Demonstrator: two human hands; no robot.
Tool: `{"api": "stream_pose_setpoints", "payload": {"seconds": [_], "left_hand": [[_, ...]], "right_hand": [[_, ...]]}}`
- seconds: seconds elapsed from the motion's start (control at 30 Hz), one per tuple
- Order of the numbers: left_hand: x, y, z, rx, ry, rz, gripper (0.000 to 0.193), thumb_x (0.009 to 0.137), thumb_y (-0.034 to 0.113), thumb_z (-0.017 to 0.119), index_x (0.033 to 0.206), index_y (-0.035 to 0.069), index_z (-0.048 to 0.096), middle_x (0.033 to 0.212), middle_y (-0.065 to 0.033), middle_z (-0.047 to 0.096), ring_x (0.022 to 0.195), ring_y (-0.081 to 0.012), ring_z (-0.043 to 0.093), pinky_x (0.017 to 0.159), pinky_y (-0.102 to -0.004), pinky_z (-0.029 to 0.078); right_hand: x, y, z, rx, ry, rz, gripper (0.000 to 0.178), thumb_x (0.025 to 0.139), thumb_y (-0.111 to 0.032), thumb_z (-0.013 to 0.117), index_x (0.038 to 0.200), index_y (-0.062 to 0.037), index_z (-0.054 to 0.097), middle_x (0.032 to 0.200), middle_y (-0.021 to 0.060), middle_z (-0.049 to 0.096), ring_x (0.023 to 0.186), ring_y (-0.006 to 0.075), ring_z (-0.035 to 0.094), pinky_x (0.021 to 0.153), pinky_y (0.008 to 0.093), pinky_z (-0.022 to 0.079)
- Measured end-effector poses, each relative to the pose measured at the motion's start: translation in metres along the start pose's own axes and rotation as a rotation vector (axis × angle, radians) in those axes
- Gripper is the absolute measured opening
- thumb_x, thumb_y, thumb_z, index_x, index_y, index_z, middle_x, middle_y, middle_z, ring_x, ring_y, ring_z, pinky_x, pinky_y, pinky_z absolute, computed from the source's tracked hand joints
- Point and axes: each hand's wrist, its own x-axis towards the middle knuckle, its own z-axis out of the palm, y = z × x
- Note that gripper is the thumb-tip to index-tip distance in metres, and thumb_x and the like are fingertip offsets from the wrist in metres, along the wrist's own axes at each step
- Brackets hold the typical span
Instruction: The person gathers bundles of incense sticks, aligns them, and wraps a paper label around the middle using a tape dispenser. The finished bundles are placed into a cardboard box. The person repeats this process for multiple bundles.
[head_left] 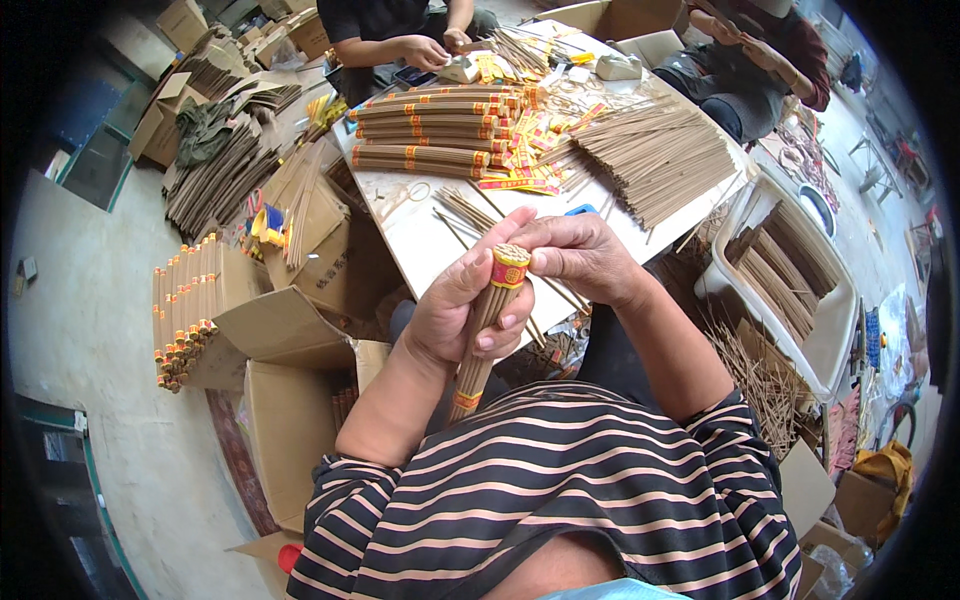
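A bundle of brown incense sticks (472, 375) stands tilted in front of my chest, its pale stick ends facing up. Red-and-yellow paper bands ring it near the top and the bottom. My left hand (447, 305) is wrapped round its upper half. The fingers of my right hand (588, 258) are bent together against the top band (509, 268), thumb at its right side. Just beyond my hands, a few loose sticks (468, 215) lie on the white table (400, 225). Finished banded bundles (430, 130) are stacked farther back, beside scattered red-and-yellow labels (530, 160).
A broad pile of loose incense (655, 160) covers the table's right side. To my right stands a white bin (840, 330) of sticks. Open cardboard boxes (275, 420) and a stack of bundles (187, 310) are at left. Two people (400, 50) sit across the table, hands busy.
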Motion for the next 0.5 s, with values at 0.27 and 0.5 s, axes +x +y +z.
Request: {"api": "stream_pose_setpoints", "payload": {"seconds": [0.27, 0.5], "left_hand": [[-0.009, 0.077, 0.032, 0.707, 0.03, 0.555, 0.053, 0.083, 0.038, 0.06, 0.119, 0.002, 0.045, 0.073, -0.0065, 0.052, 0.051, -0.0105, 0.049, 0.046, -0.0233, 0.041], [-0.005, 0.063, -0.015, 1.051, 0.43, 0.833, 0.017, 0.08, 0.011, 0.068, 0.084, 0.007, 0.052, 0.071, -0.0007, 0.055, 0.058, -0.0064, 0.052, 0.052, -0.019, 0.044]], "right_hand": [[-0.005, 0.021, -0.008, -0.02, 0.287, -0.013, 0.02, 0.088, -0.016, 0.057, 0.09, 0.0028, 0.063, 0.08, 0.011, 0.064, 0.075, 0.014, 0.06, 0.074, 0.0259, 0.046], [-0.011, 0.031, -0.007, -0.021, 0.314, 0.035, 0.019, 0.087, -0.016, 0.057, 0.089, 0.0026, 0.062, 0.077, 0.0091, 0.063, 0.073, 0.0131, 0.06, 0.071, 0.0243, 0.046]]}}
